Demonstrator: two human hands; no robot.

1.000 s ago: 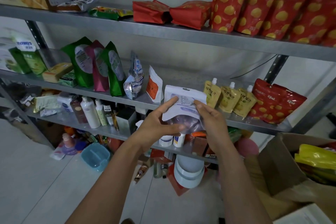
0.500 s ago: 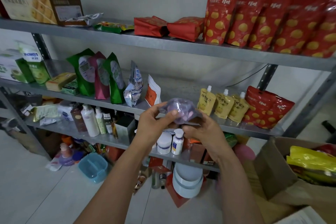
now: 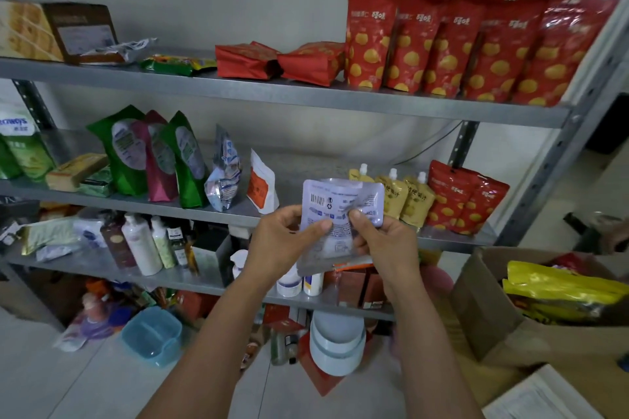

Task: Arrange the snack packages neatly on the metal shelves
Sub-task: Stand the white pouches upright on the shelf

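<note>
A pale lilac pouch (image 3: 340, 204) with a barcode on its back stands upright in front of the middle metal shelf (image 3: 292, 167). My left hand (image 3: 286, 241) pinches its lower left side and my right hand (image 3: 384, 241) pinches its lower right side. Behind the pouch is a bare stretch of shelf between a white and orange packet (image 3: 262, 185) and three yellow spout pouches (image 3: 405, 197). Red spotted bags (image 3: 466, 197) lean at the shelf's right end. Green and pink bags (image 3: 153, 156) stand to the left.
The top shelf (image 3: 306, 95) holds tall red spotted bags (image 3: 469, 44), two lying red packs (image 3: 279, 61) and a box (image 3: 51, 32). Bottles (image 3: 143, 245) fill the lower shelf. An open cardboard box (image 3: 490, 309) with yellow packages stands at the right. A blue tub (image 3: 151, 335) sits on the floor.
The pouch was tipped flat with its bottom toward me half a second ago; now it is turned upright with its printed back facing me. Both hands stay on it.
</note>
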